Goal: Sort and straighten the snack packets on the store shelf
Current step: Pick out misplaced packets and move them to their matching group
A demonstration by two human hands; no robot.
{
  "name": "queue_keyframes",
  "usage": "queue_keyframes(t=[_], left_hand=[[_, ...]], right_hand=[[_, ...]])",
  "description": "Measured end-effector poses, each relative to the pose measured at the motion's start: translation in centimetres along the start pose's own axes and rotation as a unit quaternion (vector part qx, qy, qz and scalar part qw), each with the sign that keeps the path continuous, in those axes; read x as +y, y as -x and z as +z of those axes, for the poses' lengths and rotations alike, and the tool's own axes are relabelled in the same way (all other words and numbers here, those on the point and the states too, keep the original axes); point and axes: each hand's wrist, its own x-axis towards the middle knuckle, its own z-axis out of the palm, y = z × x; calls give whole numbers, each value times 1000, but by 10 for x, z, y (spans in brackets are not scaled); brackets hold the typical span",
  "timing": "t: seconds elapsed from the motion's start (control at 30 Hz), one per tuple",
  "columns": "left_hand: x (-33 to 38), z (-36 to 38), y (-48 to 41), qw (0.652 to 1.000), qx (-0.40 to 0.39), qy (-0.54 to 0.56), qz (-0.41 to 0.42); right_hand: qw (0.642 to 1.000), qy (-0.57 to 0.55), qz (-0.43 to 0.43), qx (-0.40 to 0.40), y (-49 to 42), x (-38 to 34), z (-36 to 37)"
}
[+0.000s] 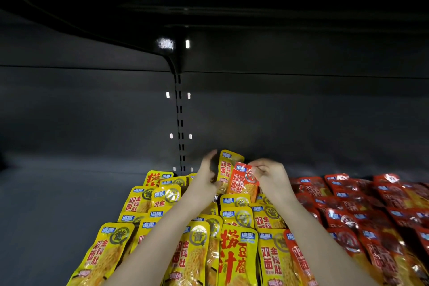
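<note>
The orange-red packet [242, 180] stands at the back of the yellow pile, leaning against an upright yellow packet [228, 164] behind it. The right hand [271, 176] pinches its top corner, fingers clenched on the foil. The left hand [205, 177] sits just beside the upright yellow packet with fingers straight and released; whether the thumb touches it is unclear.

The sorting looks partly done. The yellow packets [185, 246] form a block in the middle of the shelf [58, 197] and the red packets [371, 204] a block to the right, but the yellow rows overlap crookedly. Another red packet [299, 260] lies at the near right edge of the yellow block. Probably left to do: moving the strays over and squaring up the rows.
</note>
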Motion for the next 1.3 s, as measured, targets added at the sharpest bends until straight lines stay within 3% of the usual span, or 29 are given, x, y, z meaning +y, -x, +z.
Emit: queue_keyframes(t=[0.07, 0.23, 0.67, 0.8, 1.03, 1.2, 1.3], left_hand=[[-2, 1, -1, 998, -16, -66, 4], [-1, 4, -1, 994, -38, -105, 13], [0, 3, -3, 997, -4, -67, 49], [1, 4, -5, 988, -12, -141, 63], [-1, 0, -4, 948, 51, -295, 109], [1, 5, -2, 936, 5, -338, 95], [-1, 2, -2, 942, 36, -319, 97]], right_hand=[[1000, -2, -8, -6, 1, 0, 0], [999, 16, 3, -30, 1, 0, 5], [999, 28, 11, -35, 6, -4, 9], [999, 10, 19, -49, 5, -4, 9], [998, 28, 17, -53, 7, -7, 9], [999, 47, -9, -25, 6, -7, 7], [997, 67, -10, -34, 7, -6, 6]])
